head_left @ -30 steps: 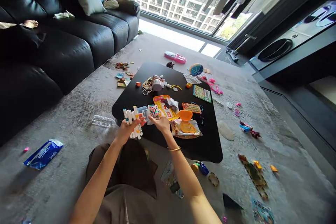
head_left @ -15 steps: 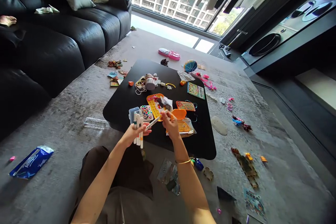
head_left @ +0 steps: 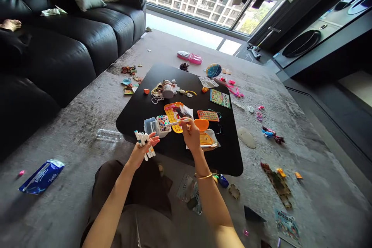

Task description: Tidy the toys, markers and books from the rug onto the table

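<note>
Several white markers (head_left: 142, 138) lie across my left hand (head_left: 143, 148), held by the thumb, with some fingers stretched out. My right hand (head_left: 190, 131) pinches a single white marker (head_left: 173, 123), its far end pointing left over the marker box (head_left: 163, 122). That box is packed with upright markers showing coloured ends. Joined to its left is a translucent blue-grey lid (head_left: 150, 125), lying open. Behind the right hand's marker is a yellow-orange tray (head_left: 172, 108) with a white plastic wrapper (head_left: 187, 112) on it. An orange open case (head_left: 201, 125) stands just right of the right hand.
On the black table (head_left: 133, 108) are a pinkish jar (head_left: 167, 90), bead strings, a picture book (head_left: 220, 98) and an orange button board (head_left: 208, 115). Toys, a ball (head_left: 213, 70) and a blue tissue pack (head_left: 42, 177) lie on the carpet. A black sofa (head_left: 72, 42) flanks the left.
My left hand has moved left and down, tilting its bundle of markers. The right hand's marker has come away from the left hand and now points over the marker box.
</note>
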A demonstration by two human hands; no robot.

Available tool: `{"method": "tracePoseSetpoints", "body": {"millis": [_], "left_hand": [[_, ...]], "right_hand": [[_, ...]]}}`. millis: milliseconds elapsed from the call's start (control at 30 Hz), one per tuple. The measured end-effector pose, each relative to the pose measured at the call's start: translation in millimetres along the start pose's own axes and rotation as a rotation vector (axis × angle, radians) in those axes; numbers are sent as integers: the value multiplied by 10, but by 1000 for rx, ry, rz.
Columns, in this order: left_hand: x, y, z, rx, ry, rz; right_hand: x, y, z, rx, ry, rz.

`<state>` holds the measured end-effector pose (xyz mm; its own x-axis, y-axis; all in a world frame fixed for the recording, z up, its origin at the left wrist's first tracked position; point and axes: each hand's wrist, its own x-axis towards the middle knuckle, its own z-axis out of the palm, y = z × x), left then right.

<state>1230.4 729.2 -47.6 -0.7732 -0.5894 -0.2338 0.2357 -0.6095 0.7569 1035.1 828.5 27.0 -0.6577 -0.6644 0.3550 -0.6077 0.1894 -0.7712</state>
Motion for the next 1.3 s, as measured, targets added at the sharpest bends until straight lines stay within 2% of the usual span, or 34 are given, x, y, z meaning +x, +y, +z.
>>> {"method": "tracePoseSetpoints", "body": {"millis": [167,300,433,500,667,900,967,1067,1100,1133,1233,1300], "left_hand": [[8,-16,-25,-44,-28,-23],[-5,-31,-39,-54,-30,-21],[-25,-46,-37,-45,-29,-13],[-38,-46,-38,-31,-26,-14],[-54,-42,-57,-26,-28,-10],[-22,-64,-40,-44,-28,4],[-15,-42,-9,-33,-36,21],[-2,26,69,26,-87,22],[4,53,102,56,-111,14],[9,79,135,91,-130,7],[16,136,223,188,-161,-3],[8,150,251,205,-191,-28]], "right_hand": [[18,-93,-23,-46,-34,-52],[19,-77,8,-129,-68,-70],[-12,7,199,-283,-278,-29],[-45,38,303,-325,-323,-13],[-107,98,415,-286,-123,-40],[8,287,524,-105,-177,36],[22,249,502,-89,-200,24],[-19,47,398,-63,-97,-10],[-47,-43,359,-31,-118,-19],[-79,-135,324,13,-194,-29],[-176,-346,269,146,-498,-41],[-220,-396,266,193,-555,-40]]}}
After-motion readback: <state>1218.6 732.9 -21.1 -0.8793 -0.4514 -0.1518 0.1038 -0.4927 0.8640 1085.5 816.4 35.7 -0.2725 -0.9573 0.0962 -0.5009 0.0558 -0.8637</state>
